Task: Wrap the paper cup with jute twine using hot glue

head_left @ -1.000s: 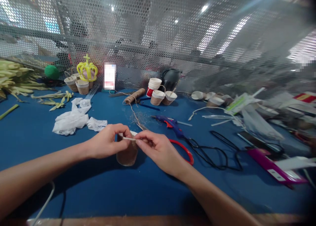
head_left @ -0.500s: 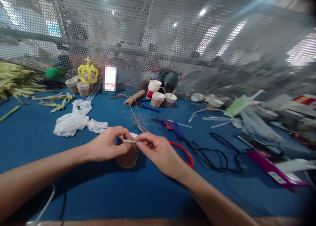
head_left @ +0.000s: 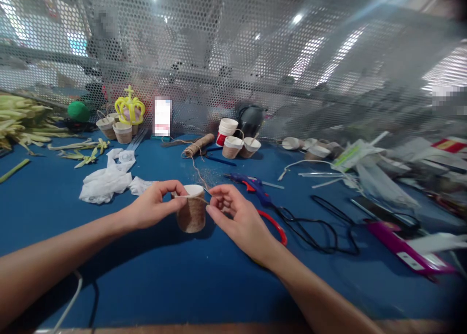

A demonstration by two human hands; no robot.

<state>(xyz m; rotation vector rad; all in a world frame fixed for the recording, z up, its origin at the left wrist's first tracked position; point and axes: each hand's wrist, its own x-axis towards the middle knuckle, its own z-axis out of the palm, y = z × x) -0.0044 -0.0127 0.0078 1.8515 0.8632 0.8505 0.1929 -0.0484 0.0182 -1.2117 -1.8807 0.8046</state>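
A paper cup wrapped in brown twine, with a white inner rim, stands between my hands. My left hand pinches the cup's rim and the twine at its left side. Thumb and forefinger of my right hand are closed on the twine just right of the cup, off its wall. That strand runs back to a twine roll lying behind the cup. Part of a red scissor handle shows behind my right hand.
A blue glue gun with a black cable lies to the right, near a purple power strip. White crumpled cloth is at the left. Several cups, a yellow crown and dried husks stand or lie farther back.
The cup has become more upright and moved slightly away. My right hand has drawn away from the rim to the right, with the twine in its fingers. My left hand has shifted slightly left.
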